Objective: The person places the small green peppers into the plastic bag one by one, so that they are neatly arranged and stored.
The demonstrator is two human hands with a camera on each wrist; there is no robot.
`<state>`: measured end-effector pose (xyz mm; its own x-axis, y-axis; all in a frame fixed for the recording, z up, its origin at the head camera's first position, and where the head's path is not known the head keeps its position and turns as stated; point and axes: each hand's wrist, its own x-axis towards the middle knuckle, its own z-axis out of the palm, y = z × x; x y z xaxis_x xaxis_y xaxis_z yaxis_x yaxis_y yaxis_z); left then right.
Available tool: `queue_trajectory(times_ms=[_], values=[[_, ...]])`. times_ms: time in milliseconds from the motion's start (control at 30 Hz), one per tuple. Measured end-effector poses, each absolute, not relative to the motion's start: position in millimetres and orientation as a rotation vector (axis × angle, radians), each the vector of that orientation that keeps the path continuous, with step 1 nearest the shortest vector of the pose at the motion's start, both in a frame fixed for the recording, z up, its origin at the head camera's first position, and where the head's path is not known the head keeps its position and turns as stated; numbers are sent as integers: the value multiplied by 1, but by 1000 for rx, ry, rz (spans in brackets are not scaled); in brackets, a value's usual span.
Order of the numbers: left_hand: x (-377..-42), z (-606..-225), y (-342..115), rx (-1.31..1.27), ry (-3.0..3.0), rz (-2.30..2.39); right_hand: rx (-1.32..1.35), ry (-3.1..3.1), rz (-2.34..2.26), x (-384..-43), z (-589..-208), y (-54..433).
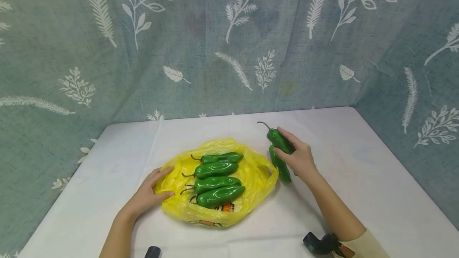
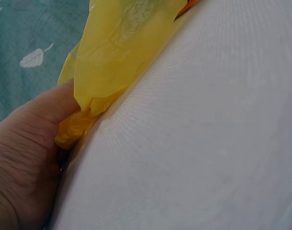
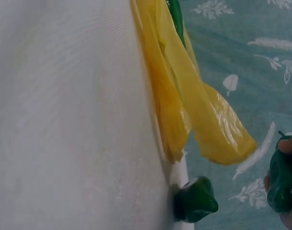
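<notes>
A yellow plastic bag lies spread on the white table, with several green chili peppers in a row on it, stems to the left. My left hand holds the bag's left edge; in the left wrist view the thumb goes behind a yellow fold and the other fingers are mostly hidden. Right of the bag, my right hand grips a green chili pepper, its stem pointing up and left. Below it, another green chili pepper lies on the table beside the bag's right edge.
A white cloth covers the table. Behind and at the sides hangs a blue-green curtain with white leaf prints. Dark wrist devices show near both forearms at the bottom.
</notes>
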<state>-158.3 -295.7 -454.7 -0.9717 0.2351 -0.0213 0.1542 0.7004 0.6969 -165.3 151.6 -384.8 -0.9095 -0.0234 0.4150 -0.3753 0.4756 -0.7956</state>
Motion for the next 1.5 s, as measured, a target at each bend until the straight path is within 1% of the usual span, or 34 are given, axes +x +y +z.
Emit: queue_trajectory(times_ms=[333, 833, 1200, 1500], values=[[-157, -454, -296, 291, 2792, 1125, 563, -2408, 1445, -172, -380, 131], [-159, -457, -295, 344, 2808, 1151, 724, -2489, 1412, -182, -376, 98], [-159, -457, -296, 360, 2810, 1161, 957, -2530, 1335, -191, -374, 74], [-159, -457, -296, 337, 2808, 1149, 1200, -2497, 1214, -200, -386, 53]])
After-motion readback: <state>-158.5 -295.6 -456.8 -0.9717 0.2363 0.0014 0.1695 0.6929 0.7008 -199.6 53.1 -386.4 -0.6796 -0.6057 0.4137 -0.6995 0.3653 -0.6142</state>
